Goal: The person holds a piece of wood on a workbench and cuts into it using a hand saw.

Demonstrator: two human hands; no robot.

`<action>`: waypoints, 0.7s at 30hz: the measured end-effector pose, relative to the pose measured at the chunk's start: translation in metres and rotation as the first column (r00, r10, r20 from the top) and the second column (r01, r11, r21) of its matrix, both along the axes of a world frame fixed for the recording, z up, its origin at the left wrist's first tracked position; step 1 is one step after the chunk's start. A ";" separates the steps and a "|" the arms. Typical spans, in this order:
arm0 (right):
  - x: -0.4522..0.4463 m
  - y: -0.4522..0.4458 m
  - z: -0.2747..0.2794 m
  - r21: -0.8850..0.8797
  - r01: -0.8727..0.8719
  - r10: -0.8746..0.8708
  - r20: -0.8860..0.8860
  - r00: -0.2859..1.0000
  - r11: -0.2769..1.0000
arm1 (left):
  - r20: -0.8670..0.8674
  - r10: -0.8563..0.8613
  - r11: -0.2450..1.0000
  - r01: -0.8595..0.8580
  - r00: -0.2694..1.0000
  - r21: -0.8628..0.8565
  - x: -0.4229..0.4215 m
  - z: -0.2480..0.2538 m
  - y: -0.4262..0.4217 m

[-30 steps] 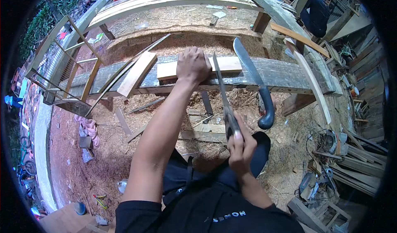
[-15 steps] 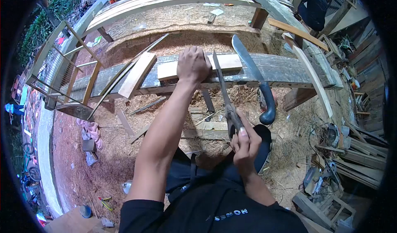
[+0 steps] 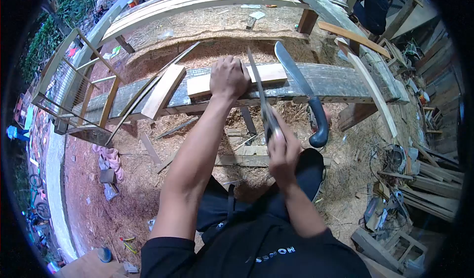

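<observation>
My left hand [image 3: 229, 76] is closed over a short pale wooden block [image 3: 270, 74], pressing it onto a weathered plank bench [image 3: 326, 80]. In my right hand [image 3: 282, 149] is the handle of a handsaw [image 3: 256, 83]. Its narrow blade lies across the block just right of my left hand, with the tip beyond the far edge. To the right, a machete [image 3: 296, 73] with a black handle rests on the bench, its handle hanging over the near side. Left of the block lies another piece of light wood [image 3: 165, 90], set at an angle.
A wood-and-wire frame [image 3: 81, 83] stands at the bench's left end. Long boards [image 3: 207, 0] span the far side. Thin strips [image 3: 375, 95] lean at the right, near piled scrap wood [image 3: 429, 194]. Sawdust covers the ground. Another person in dark clothing [image 3: 371, 11] is at upper right.
My right hand has pushed the handsaw forward, away from me, and its tip now reaches farther past the block. My left hand stays in place on the block.
</observation>
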State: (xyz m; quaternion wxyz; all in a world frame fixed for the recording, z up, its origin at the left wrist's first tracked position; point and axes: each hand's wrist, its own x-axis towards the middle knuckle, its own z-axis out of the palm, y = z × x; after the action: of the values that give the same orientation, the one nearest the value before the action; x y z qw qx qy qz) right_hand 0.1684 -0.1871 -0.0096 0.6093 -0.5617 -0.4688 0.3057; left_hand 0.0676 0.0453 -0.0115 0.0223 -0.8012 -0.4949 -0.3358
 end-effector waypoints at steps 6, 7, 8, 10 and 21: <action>0.004 -0.024 0.006 -0.003 -0.024 0.024 0.002 1.000 1.000 | -0.024 0.038 0.999 -0.038 0.999 -0.011 0.000 -0.002 0.002; 0.004 -0.041 0.010 -0.051 -0.041 0.038 -0.055 0.998 0.998 | -0.025 0.040 0.999 -0.041 0.999 -0.013 0.001 0.000 0.005; 0.004 -0.048 0.012 -0.078 -0.054 0.045 -0.111 0.993 0.995 | -0.023 0.047 0.999 -0.048 0.999 -0.018 0.002 0.001 0.006; 0.004 -0.044 0.013 -0.099 -0.047 0.027 -0.197 0.980 0.994 | 0.027 0.039 0.999 -0.040 0.999 0.032 0.002 -0.001 0.003; 0.003 -0.045 -0.014 0.047 -0.013 0.012 0.015 1.000 0.999 | -0.001 0.043 0.999 -0.043 0.999 -0.029 0.003 0.004 0.002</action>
State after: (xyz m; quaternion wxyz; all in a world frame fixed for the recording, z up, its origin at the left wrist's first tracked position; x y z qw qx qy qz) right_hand 0.1718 -0.2319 -0.0236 0.6170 -0.5464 -0.4839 0.2944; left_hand 0.0704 0.0474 -0.0079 0.0181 -0.7906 -0.5169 -0.3278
